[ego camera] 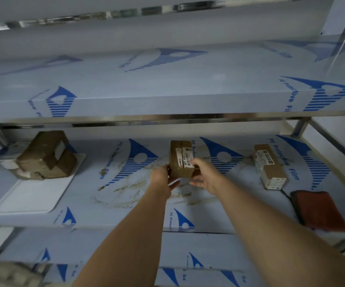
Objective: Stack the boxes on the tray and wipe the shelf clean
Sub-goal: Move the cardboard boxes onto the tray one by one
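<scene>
1. Both hands grip a labelled cardboard box (181, 159) at mid-shelf; left hand (162, 180) fingers curl on its left side, right hand (203, 177) on its right.
2. White tray (31, 195), far left, carries stacked boxes (47, 155); another box (270, 165) and a red cloth (320, 211) lie right; the shelf (126, 191) is smeared.

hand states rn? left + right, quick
Left hand: grips the middle box at its left side.
Right hand: holds the same box, thumb on its label, fingers beneath.

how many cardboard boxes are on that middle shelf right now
4: two stacked boxes on the white tray at left, one middle box gripped by both hands, one right box beside the red cloth.
</scene>
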